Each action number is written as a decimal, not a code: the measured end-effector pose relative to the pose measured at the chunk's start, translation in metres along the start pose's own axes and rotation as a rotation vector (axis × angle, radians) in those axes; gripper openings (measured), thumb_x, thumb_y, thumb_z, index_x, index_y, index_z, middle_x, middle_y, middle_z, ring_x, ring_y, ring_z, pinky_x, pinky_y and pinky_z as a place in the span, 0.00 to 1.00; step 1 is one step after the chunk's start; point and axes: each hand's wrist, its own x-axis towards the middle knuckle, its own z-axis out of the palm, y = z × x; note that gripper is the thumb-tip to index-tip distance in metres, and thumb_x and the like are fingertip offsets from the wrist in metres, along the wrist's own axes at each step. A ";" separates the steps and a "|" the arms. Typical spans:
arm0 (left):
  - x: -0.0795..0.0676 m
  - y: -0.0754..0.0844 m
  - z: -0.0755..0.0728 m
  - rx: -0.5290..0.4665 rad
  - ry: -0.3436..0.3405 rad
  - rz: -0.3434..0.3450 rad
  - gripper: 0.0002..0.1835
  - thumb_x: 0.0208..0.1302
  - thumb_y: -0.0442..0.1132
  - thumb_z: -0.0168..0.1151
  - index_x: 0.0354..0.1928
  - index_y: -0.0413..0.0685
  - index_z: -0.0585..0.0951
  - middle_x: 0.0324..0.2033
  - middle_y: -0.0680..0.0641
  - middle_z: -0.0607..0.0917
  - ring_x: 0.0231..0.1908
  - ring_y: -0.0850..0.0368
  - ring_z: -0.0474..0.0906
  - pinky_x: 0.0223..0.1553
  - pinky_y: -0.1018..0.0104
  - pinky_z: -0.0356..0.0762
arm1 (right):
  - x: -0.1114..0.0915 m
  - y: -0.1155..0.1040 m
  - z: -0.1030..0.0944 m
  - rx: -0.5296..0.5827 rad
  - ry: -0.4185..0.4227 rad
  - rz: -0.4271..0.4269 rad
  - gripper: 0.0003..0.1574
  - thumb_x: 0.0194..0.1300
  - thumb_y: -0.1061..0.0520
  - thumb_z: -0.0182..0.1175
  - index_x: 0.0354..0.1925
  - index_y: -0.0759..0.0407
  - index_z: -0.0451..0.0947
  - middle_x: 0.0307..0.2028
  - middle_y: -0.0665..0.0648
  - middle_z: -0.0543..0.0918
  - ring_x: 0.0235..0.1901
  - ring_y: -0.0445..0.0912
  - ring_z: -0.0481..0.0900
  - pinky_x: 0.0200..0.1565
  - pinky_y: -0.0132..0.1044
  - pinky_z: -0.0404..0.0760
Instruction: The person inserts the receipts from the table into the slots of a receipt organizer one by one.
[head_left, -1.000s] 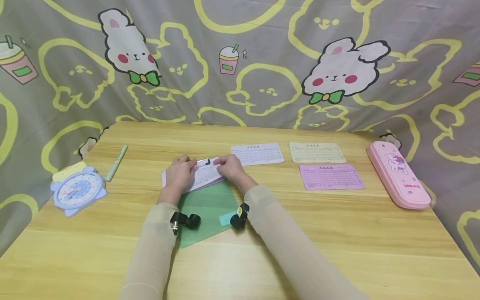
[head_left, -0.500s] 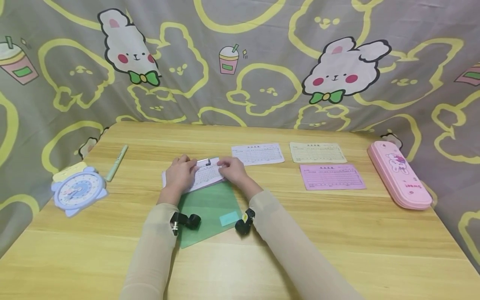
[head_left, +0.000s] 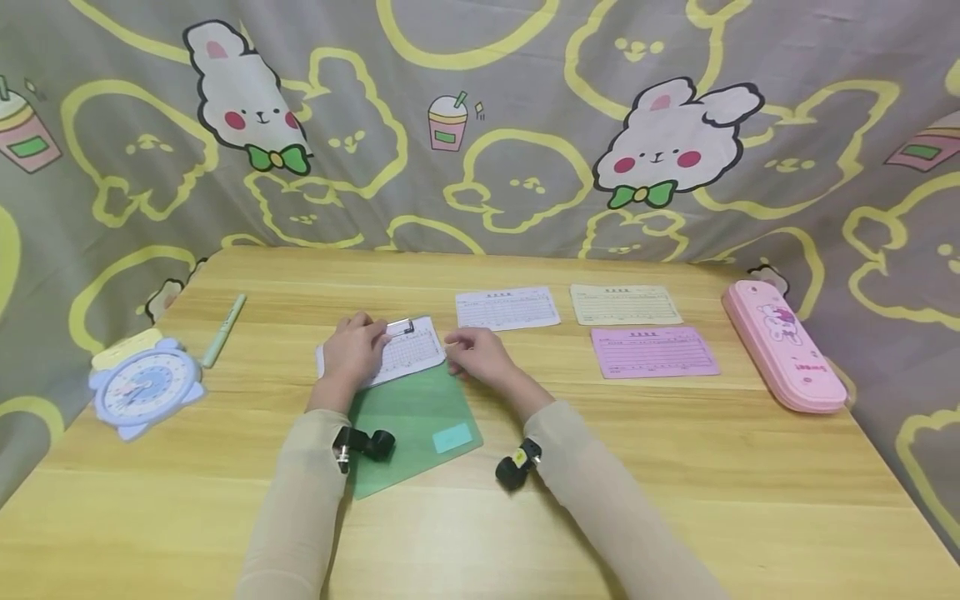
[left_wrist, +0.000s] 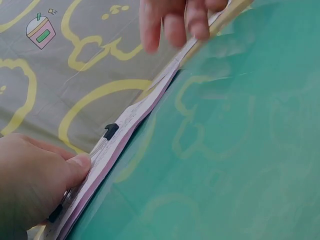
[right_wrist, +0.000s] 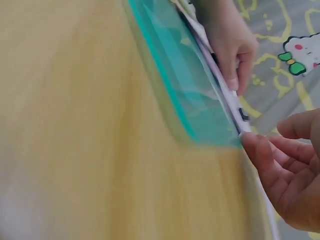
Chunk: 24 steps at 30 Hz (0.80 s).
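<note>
In the head view my left hand (head_left: 351,354) lies over the left end of a stack of printed slips (head_left: 414,351), white on top. Its thumb pinches the stack near a metal clip bar (left_wrist: 104,144) with black ends, along the back edge. Under the slips lies a translucent green folder (head_left: 397,425) with a light blue label (head_left: 452,437). My right hand (head_left: 480,354) is just off the stack's right end, fingers loosely bent, nothing in it. In the right wrist view its fingertips are right by the folder's corner.
White (head_left: 507,308), cream (head_left: 626,305) and purple slips (head_left: 655,352) lie to the right, a pink pencil case (head_left: 783,346) beyond them. At left are a green pen (head_left: 224,331), a blue toy clock (head_left: 147,388) and a yellow item (head_left: 126,347). A patterned curtain (head_left: 525,125) hangs behind the table.
My right hand has let go of the stack's right end and drawn back to the right and toward me. My left hand stays on the slips. The head view has shifted slightly.
</note>
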 end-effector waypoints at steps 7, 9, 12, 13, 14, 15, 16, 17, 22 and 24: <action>-0.001 -0.001 0.002 -0.045 0.039 0.018 0.16 0.61 0.44 0.50 0.49 0.47 0.75 0.44 0.43 0.71 0.44 0.45 0.63 0.39 0.51 0.65 | -0.027 0.003 -0.048 -0.095 0.007 -0.150 0.19 0.57 0.60 0.55 0.47 0.67 0.72 0.35 0.60 0.77 0.32 0.52 0.76 0.32 0.41 0.75; -0.001 -0.002 0.002 -0.064 0.054 0.024 0.17 0.61 0.43 0.51 0.50 0.46 0.75 0.44 0.42 0.71 0.43 0.45 0.63 0.40 0.51 0.64 | -0.036 0.005 -0.066 -0.140 0.021 -0.178 0.21 0.57 0.58 0.56 0.49 0.67 0.71 0.39 0.61 0.77 0.37 0.51 0.75 0.37 0.41 0.73; -0.001 -0.003 0.005 -0.080 0.064 0.028 0.17 0.61 0.42 0.51 0.50 0.45 0.74 0.44 0.42 0.72 0.43 0.45 0.63 0.41 0.51 0.64 | -0.048 0.010 -0.094 -0.191 0.053 -0.201 0.25 0.57 0.56 0.57 0.52 0.67 0.68 0.47 0.62 0.73 0.45 0.53 0.71 0.46 0.43 0.69; -0.001 -0.004 0.005 -0.084 0.065 0.030 0.17 0.61 0.42 0.51 0.50 0.45 0.74 0.44 0.41 0.72 0.43 0.45 0.63 0.41 0.51 0.63 | -0.052 0.013 -0.103 -0.200 0.066 -0.200 0.27 0.57 0.56 0.57 0.53 0.66 0.67 0.49 0.63 0.72 0.48 0.54 0.69 0.48 0.44 0.66; -0.001 -0.004 0.005 -0.086 0.065 0.032 0.17 0.61 0.42 0.51 0.50 0.44 0.74 0.44 0.41 0.72 0.43 0.45 0.63 0.41 0.51 0.63 | -0.055 0.016 -0.113 -0.203 0.080 -0.186 0.28 0.57 0.55 0.57 0.54 0.66 0.66 0.51 0.63 0.70 0.50 0.54 0.67 0.50 0.45 0.64; 0.000 -0.004 0.006 -0.088 0.063 0.035 0.17 0.61 0.42 0.50 0.50 0.44 0.74 0.44 0.41 0.71 0.43 0.45 0.63 0.41 0.51 0.63 | -0.059 0.020 -0.122 -0.213 0.095 -0.175 0.30 0.57 0.54 0.57 0.55 0.66 0.64 0.52 0.64 0.68 0.52 0.55 0.64 0.51 0.46 0.62; 0.000 -0.004 0.006 -0.089 0.064 0.038 0.17 0.61 0.42 0.50 0.50 0.44 0.74 0.44 0.41 0.71 0.43 0.45 0.63 0.41 0.51 0.63 | -0.062 0.025 -0.132 -0.213 0.108 -0.165 0.31 0.57 0.54 0.57 0.56 0.66 0.63 0.54 0.64 0.66 0.53 0.56 0.62 0.53 0.47 0.60; 0.000 -0.004 0.006 -0.092 0.064 0.040 0.17 0.61 0.42 0.50 0.50 0.44 0.74 0.44 0.41 0.72 0.43 0.44 0.63 0.41 0.51 0.63 | -0.065 0.029 -0.142 -0.223 0.123 -0.154 0.32 0.57 0.53 0.57 0.57 0.66 0.62 0.55 0.64 0.65 0.54 0.56 0.61 0.54 0.48 0.58; -0.001 -0.003 0.005 -0.109 0.071 0.048 0.17 0.60 0.42 0.51 0.50 0.43 0.74 0.45 0.40 0.71 0.44 0.44 0.63 0.42 0.50 0.62 | -0.079 0.048 -0.189 -0.347 0.205 -0.097 0.38 0.58 0.48 0.55 0.60 0.65 0.56 0.58 0.66 0.60 0.57 0.60 0.54 0.55 0.53 0.52; -0.001 -0.003 0.005 -0.113 0.074 0.051 0.17 0.60 0.42 0.51 0.50 0.43 0.74 0.45 0.40 0.71 0.44 0.43 0.62 0.43 0.50 0.62 | -0.083 0.054 -0.207 -0.397 0.239 -0.070 0.40 0.57 0.46 0.55 0.61 0.64 0.54 0.59 0.67 0.57 0.58 0.61 0.51 0.55 0.54 0.49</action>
